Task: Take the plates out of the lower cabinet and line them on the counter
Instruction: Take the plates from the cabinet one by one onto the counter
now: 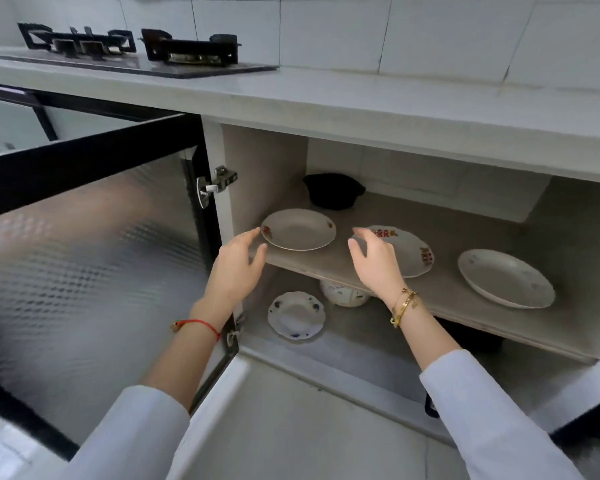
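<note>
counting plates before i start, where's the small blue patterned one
In the head view the small blue-patterned plate lies on the cabinet floor, below the shelf, lower left, beside a white bowl and under the left hand.

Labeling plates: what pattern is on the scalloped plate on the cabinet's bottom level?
White with blue floral marks around the rim, on the scalloped plate; head view, the only one.

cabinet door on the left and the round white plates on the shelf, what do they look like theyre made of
The open cabinet door looks like textured, rippled glass in a black frame, probably metal: the pane is translucent, with a wavy pattern and blurred reflections. The round white plate with red motifs and the plain white oval plate look like glazed ceramic or porcelain, smooth with a soft sheen; melamine cannot be ruled out.
</note>
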